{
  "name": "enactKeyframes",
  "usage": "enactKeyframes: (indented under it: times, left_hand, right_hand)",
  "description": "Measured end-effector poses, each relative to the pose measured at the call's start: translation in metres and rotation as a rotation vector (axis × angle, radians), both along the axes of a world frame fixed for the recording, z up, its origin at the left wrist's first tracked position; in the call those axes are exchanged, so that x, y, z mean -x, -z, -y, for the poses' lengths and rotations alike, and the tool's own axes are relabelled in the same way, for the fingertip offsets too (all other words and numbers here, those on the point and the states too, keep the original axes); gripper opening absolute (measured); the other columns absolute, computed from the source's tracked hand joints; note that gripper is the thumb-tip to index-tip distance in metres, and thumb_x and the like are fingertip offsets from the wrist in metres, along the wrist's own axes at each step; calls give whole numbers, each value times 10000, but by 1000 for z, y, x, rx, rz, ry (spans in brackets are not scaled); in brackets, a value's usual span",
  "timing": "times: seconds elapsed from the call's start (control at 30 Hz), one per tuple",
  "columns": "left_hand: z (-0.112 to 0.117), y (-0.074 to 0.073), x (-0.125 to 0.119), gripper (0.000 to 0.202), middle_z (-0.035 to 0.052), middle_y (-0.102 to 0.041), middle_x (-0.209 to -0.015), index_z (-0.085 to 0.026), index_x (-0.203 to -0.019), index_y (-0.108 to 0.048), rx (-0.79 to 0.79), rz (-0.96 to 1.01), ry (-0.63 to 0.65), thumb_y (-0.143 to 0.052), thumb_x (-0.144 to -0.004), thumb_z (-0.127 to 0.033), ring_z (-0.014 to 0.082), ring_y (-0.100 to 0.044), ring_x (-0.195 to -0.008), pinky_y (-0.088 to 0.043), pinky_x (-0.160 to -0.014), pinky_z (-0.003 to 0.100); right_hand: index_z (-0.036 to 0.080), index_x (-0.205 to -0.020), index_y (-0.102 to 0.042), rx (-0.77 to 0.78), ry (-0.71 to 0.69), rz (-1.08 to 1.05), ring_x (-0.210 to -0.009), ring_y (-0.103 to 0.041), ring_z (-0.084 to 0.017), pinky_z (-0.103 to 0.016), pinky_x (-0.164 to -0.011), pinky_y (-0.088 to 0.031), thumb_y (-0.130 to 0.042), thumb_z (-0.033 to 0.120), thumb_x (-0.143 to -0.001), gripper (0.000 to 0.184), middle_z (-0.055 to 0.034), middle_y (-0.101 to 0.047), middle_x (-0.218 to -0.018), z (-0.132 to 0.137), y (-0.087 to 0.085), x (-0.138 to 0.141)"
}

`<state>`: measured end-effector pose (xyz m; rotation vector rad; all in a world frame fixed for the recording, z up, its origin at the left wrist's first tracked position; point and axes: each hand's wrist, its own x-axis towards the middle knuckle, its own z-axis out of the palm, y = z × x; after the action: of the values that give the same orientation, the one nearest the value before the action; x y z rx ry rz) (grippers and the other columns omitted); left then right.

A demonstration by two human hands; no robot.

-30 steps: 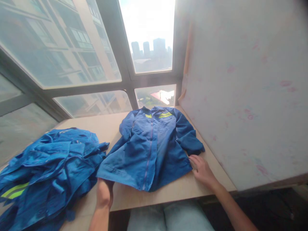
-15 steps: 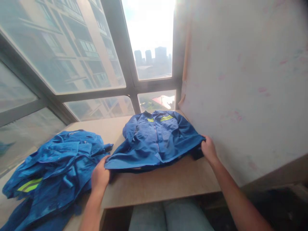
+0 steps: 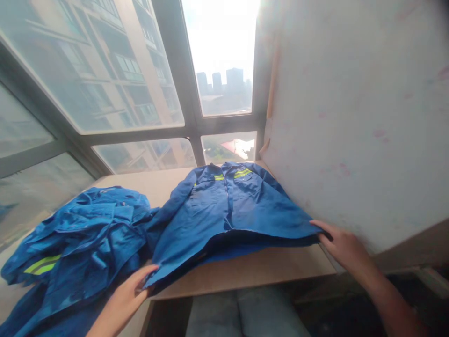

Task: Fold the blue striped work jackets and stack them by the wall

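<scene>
A blue work jacket (image 3: 203, 210) with yellow reflective strips on the chest lies front side up, its collar toward the window. My left hand (image 3: 135, 285) pinches the jacket's lower left hem corner at the table's front edge. On the other side my right hand (image 3: 336, 241) grips the lower right hem corner between thumb and fingers, close to the wall. Between the hands the hem gapes, showing the dark inside. The jacket's left-side sleeve reaches toward a crumpled heap of blue clothing (image 3: 94, 234) with a yellow reflective strip.
The pale wooden table (image 3: 245, 271) carries both garments. Large window panes (image 3: 224, 56) in a grey frame (image 3: 175, 61) rise behind it. A white wall (image 3: 351, 140) borders the right side. My legs (image 3: 242, 316) show below the table's front edge.
Both hands have drawn the jacket's hem outward and toward me, stretching the jacket longer and wider. The hem now hangs open in the middle, and the left-side sleeve has spread out.
</scene>
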<state>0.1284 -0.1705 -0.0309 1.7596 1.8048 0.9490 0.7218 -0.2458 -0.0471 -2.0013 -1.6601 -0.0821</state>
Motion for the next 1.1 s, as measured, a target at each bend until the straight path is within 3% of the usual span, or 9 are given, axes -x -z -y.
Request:
enactKeyframes:
  times: [0.13,0.3,0.4,0.47,0.57,0.67,0.8,0.93,1.1]
  left_hand:
    - [25,43,23,373,42,-752,-1123,-345,-915,-802,209,-25,187,-700,-573,-451,327,-708,-1061,-596,-853,423]
    - [-4,31,16,368,69,-778,-1044,-267,-954,-791,156,-291,151,-608,-664,-403,314,-735,-970,-577,-916,440]
    - [-22,21,-45,353,75,-769,-1070,-235,-1021,-759,-4,-363,138,-527,-788,-362,277,-730,-985,-568,-941,423]
    - [-25,21,-107,326,74,-753,-1116,-228,-1052,-741,-125,-344,261,-504,-845,-315,256,-705,-1051,-548,-983,414]
    - [-20,28,-198,310,85,-716,-1196,-227,-1130,-707,-207,-294,558,-485,-915,-254,227,-666,-1125,-535,-1005,391]
    - [-22,41,-249,303,103,-680,-1262,-223,-1175,-678,-202,-372,756,-503,-928,-236,241,-614,-1207,-487,-1056,420]
    - [-36,68,-237,488,139,-485,-1506,-210,-1383,-553,-105,-592,722,-566,-916,-352,339,-407,-1414,-377,-1118,549]
    - [-35,95,-196,604,107,-338,-1604,-238,-1521,-381,-117,-676,714,-503,-956,-411,308,-326,-1465,-322,-1157,520]
    - [-43,90,-194,502,109,-498,-1497,-249,-1416,-527,-168,-638,709,-504,-953,-441,312,-419,-1393,-341,-1138,527]
  right_hand:
    - [273,-1163,-736,252,-209,-199,-910,-731,-260,-355,-778,-581,-503,265,-752,473,-75,-760,-1077,41,66,-15]
    - [230,-1044,-762,219,-138,-81,-890,-715,-270,-395,-831,-568,-501,280,-827,343,-104,-754,-1003,17,58,-10]
    - [198,-1110,-728,69,-151,5,-1004,-681,-281,-436,-931,-538,-468,268,-891,347,-124,-718,-1105,-29,41,21]
    - [206,-1165,-702,34,-260,-17,-1087,-653,-260,-429,-999,-511,-460,219,-906,354,-113,-695,-1178,-61,38,54]
    - [193,-1237,-662,52,-438,-38,-1229,-577,-247,-432,-1073,-462,-486,142,-885,398,-126,-634,-1304,-100,48,106]
    - [173,-1286,-627,112,-508,18,-1334,-488,-274,-471,-1107,-417,-553,117,-844,451,-150,-563,-1401,-125,69,134]
    - [135,-1289,-612,162,-410,43,-1327,-493,-298,-486,-1097,-417,-575,206,-890,407,-182,-567,-1391,-139,93,123]
    - [146,-1209,-652,188,-277,48,-1216,-578,-292,-429,-1026,-473,-557,221,-905,327,-176,-622,-1313,-145,95,111]
    - [167,-1186,-652,206,-304,80,-1069,-621,-278,-401,-955,-494,-512,223,-924,303,-145,-688,-1145,-187,84,137]
